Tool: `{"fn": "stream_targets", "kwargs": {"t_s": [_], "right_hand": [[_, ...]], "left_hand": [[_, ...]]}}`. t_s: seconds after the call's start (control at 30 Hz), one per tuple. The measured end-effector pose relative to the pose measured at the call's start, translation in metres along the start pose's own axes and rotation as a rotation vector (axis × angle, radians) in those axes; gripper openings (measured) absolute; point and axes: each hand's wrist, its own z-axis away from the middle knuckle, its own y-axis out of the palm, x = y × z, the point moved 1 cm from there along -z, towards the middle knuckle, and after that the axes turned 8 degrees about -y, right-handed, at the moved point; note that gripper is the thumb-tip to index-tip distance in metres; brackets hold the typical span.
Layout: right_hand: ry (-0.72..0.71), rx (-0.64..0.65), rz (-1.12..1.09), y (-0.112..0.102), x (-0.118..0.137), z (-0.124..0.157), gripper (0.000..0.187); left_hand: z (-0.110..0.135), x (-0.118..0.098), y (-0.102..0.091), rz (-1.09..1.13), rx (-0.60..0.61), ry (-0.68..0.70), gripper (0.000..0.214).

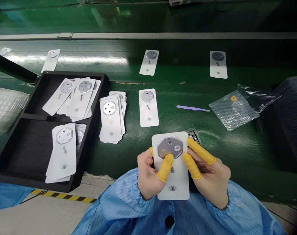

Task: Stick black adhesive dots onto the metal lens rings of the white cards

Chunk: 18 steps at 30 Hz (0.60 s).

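A white card (175, 182) with a shiny octagonal metal plate (170, 147) at its top is held upright in front of me by both hands. My left hand (149, 174) grips the card's left edge, and its yellow-capped thumb presses on the plate's lower rim. My right hand (207, 171) grips the right edge with yellow-capped fingers curled onto the card. Under the card's top right corner a small perforated sheet (194, 134) peeks out.
A black two-part tray (94, 107) at left holds several similar cards. A stack of cards (111, 119) and a single card (148, 107) lie beside it. Two more cards (149, 62) (218, 64) sit on the green belt. Purple tweezers (193, 108) and a bubble-wrap bag (233, 109) lie at right.
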Motion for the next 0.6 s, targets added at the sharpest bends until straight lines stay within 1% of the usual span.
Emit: {"fn": "stream_targets", "kwargs": {"t_s": [0.1, 0.2, 0.27, 0.33, 0.47, 0.6], "right_hand": [[0.057, 0.037, -0.044, 0.002, -0.002, -0.003, 0.033], [0.117, 0.042, -0.106, 0.003, -0.006, -0.009, 0.027], [0.138, 0.037, -0.127, 0.003, -0.008, -0.011, 0.025], [0.139, 0.043, -0.132, 0.003, -0.009, -0.012, 0.025], [0.122, 0.066, -0.143, 0.002, -0.009, -0.010, 0.024], [0.205, 0.094, -0.138, 0.003, -0.008, -0.006, 0.024]], "left_hand": [[-0.006, 0.001, -0.001, 0.016, 0.003, -0.059, 0.020], [-0.014, 0.002, -0.004, 0.045, 0.078, -0.192, 0.030], [-0.019, 0.002, -0.006, 0.062, 0.134, -0.250, 0.031], [-0.021, 0.001, -0.007, 0.074, 0.155, -0.259, 0.029], [-0.018, 0.001, -0.008, 0.098, 0.132, -0.198, 0.023], [-0.014, 0.005, -0.009, 0.095, 0.107, -0.181, 0.018]]}}
